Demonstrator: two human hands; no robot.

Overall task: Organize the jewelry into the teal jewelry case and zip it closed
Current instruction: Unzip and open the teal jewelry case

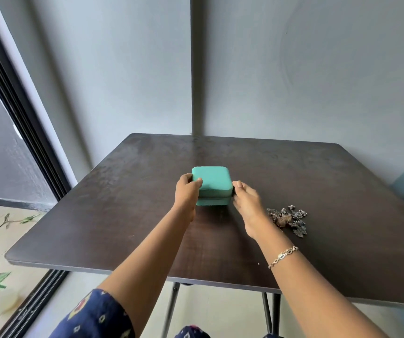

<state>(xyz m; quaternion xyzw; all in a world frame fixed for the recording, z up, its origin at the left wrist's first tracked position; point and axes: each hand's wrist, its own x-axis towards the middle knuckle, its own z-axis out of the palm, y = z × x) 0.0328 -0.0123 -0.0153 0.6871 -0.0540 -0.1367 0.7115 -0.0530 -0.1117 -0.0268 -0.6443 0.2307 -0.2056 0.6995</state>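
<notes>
I find the left grip (188, 189) clasping the closed square teal case (214, 182); the right grip (243, 197) touches its opposite side, hold unclear. Tarnished metal jewelry heap (289, 219) lies just right of that grip.

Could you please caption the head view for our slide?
The left hand grips the closed teal case on a dark table, right hand at its other side, jewelry heaped beside.

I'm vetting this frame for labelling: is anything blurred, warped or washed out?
Head view: soft daylight, a dull sheen on the far table; wide-angle warp leans the window frame; the right hand is slightly smeared, the left hand and teal case sharp; the jewelry pile is too fine to resolve.
</notes>
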